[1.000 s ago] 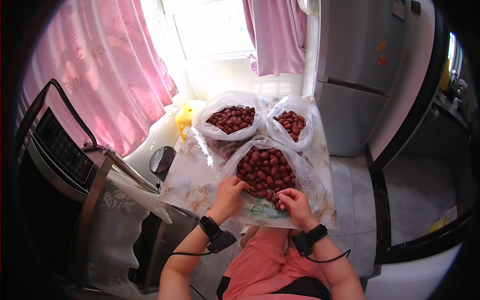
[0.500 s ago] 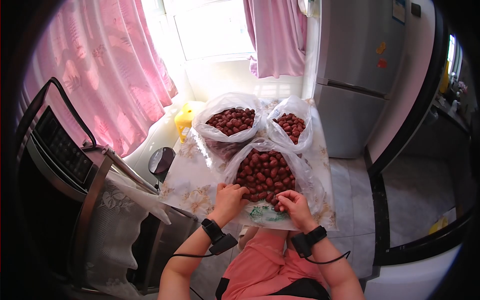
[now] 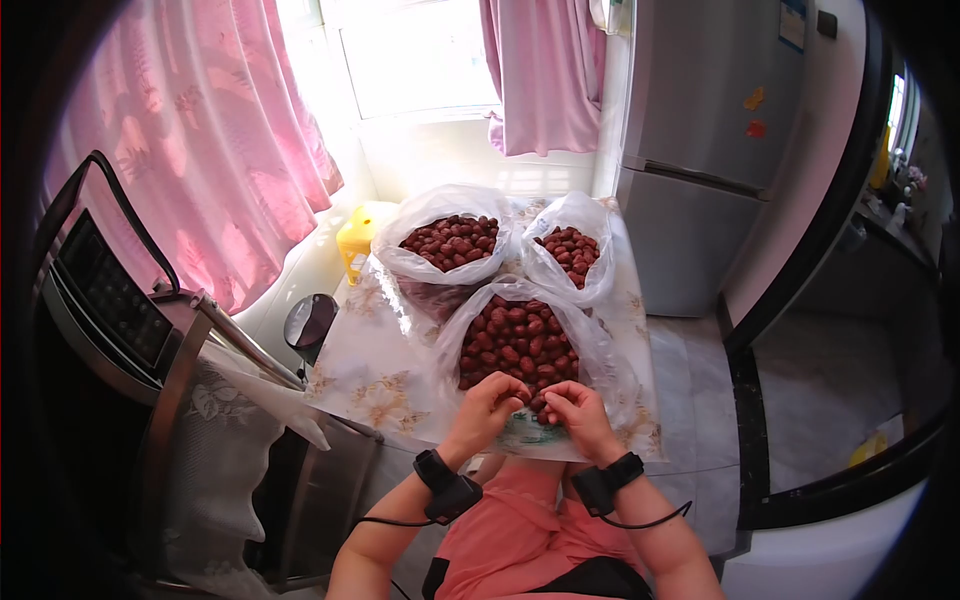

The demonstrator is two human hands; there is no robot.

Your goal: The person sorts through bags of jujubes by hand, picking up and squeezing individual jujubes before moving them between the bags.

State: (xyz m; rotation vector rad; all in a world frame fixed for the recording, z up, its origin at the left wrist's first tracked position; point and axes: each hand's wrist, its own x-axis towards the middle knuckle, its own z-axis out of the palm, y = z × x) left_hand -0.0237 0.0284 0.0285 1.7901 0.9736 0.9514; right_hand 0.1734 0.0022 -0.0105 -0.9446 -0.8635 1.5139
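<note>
Three clear plastic bags of red dates stand on a flowered tablecloth. The nearest bag lies open with its dates heaped up to its front edge. Over that edge, my left hand has its fingers pinched together; what they hold, if anything, is too small to tell. Close beside it on the right, my right hand is pinched at a date near the green print on the bag. Behind are a larger bag at the left and a smaller one at the right, both open.
The table carries a flowered cover. A yellow stool and a dark bin stand left of it. A black appliance is at the far left, a grey fridge at the right. Pink curtains hang by the window.
My left hand has moved right and off the dates' left front edge, closer to my right hand. My right hand has shifted slightly left. The whole view has shifted a little.
</note>
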